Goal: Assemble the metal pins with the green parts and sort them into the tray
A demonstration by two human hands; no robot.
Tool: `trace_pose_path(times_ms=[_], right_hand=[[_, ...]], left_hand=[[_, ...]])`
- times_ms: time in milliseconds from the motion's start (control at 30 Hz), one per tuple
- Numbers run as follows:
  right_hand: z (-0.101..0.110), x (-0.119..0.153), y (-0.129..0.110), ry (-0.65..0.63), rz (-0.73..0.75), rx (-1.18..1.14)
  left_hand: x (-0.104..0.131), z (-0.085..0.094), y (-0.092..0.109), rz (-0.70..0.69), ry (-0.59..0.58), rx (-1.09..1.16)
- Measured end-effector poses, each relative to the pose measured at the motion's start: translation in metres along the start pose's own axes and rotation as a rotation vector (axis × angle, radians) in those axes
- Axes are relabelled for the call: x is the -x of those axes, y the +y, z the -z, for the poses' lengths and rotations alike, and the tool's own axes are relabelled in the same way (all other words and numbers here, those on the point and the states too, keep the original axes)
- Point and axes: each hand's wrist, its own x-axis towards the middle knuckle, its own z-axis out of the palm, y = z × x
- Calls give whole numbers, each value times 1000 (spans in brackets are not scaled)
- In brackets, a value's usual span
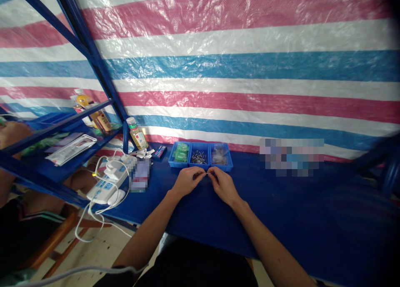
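1. Barely visible, a thin piece [206, 173] sits at the clock's centre, between our left hand [189, 182] and right hand [222, 185]; its shape is too small to make out.
2. We pinch it from both sides, thumbs and fingers closed.
3. Pixelation hides one patch [292, 157] near three o'clock and a second patch [140, 176] at nine; beyond nine, a co-worker [40, 195] is cut off by the edge.
4. We count three bins, plus one bottle [138, 133] toward ten.
5. Toward eleven, the first bin [178, 165] holds green packets [181, 152]; near twelve, the middle bin [199, 143], loose metal pieces [199, 157]; toward one, the last bin [222, 168], clear bags [219, 155].
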Motion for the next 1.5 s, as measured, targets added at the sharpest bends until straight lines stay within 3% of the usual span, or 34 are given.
trace_pose_path(times_ms=[1500], right_hand=[[-1, 0, 5, 22, -21, 15]], left_hand=[[0, 0, -1, 2, 19, -14]])
